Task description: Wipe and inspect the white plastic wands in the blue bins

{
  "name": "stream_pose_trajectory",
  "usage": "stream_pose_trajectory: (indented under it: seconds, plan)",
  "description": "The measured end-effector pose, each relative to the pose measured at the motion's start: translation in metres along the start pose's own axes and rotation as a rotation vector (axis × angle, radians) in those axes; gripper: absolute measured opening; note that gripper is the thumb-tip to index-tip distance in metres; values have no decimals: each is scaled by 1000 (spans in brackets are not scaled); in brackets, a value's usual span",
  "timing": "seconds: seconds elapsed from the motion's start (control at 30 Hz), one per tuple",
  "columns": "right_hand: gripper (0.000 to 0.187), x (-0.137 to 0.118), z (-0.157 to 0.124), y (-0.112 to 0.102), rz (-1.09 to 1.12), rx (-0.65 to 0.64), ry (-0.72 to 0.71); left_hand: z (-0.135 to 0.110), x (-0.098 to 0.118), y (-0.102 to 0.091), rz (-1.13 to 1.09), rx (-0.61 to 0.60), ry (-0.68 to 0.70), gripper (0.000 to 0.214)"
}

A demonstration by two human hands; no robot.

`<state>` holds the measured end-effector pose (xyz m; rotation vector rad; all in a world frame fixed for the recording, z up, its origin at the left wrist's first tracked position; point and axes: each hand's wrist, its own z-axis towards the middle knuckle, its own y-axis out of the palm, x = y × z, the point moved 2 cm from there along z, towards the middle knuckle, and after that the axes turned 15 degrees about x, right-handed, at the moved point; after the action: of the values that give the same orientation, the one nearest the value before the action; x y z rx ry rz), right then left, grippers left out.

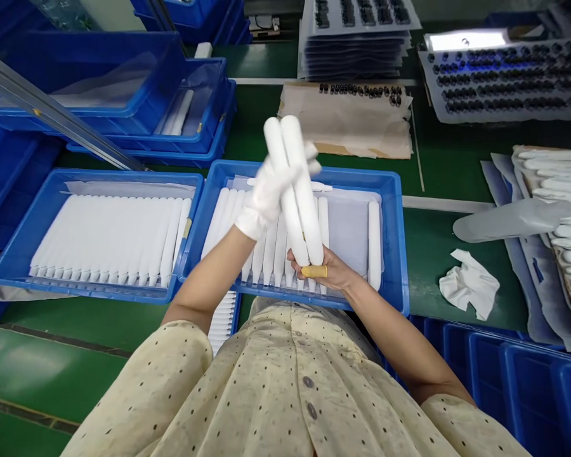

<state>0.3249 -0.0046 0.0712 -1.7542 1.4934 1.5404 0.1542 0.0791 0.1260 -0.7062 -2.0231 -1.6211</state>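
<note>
Two white tubes [307,203] were held up over the middle tray [394,222], their lower ends clamped in the right hand [333,270]. The gloved left hand [269,193] was laid about their middles; because of blur, whether it was closed on them could not be told. A tube might, it was judged, be dropped onto the row [271,247] below if the right-hand grip slackened. The middle tray was partly filled by that row, with a lone tube [374,244] placed near its right wall. Left of it, a second tray [90,290] was packed with tubes.
</note>
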Motion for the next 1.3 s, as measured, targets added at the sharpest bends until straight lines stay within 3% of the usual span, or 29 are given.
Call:
stream_pose_trajectory:
  seconds: [0.1, 0.17, 0.27, 0.43, 0.53, 0.63, 0.7, 0.87, 0.97, 1.1, 1.3]
  plan:
    - [41, -4, -1, -1, -30, 68, -40, -21, -27, -1, 61, -279, -79, 60]
    - [51, -8, -2, -3, -57, 116, -64, -28, -36, -4, 78, -354, -113, 52]
    - [65, -18, 0, -5, -127, 260, -153, -30, -38, -7, 76, -271, -73, 43]
    - [63, -45, 11, 3, -202, 530, -474, -25, -40, -6, 152, -234, -16, 36]
    - [74, -55, 18, 3, -198, 619, -537, -16, -38, -9, 113, -166, 33, 34]
    - [76, -55, 24, -4, -112, 592, -481, -6, -32, -17, -12, -45, 43, 36]
    - [69, -52, 27, -9, -1, 522, -378, -4, -31, -21, -79, 8, -37, 40]
    - [43, -43, 32, -15, 263, 442, -175, -11, -40, -18, -145, -59, -192, 42]
    - [39, -41, 33, -15, 261, 418, -159, -13, -49, -19, -107, -44, -233, 46]
    - [42, -41, 32, -16, 181, 441, -159, -11, -59, -25, -78, -27, -254, 36]
    - [36, -38, 34, -17, 251, 450, -113, -12, -62, -29, -69, 1, -328, 24]
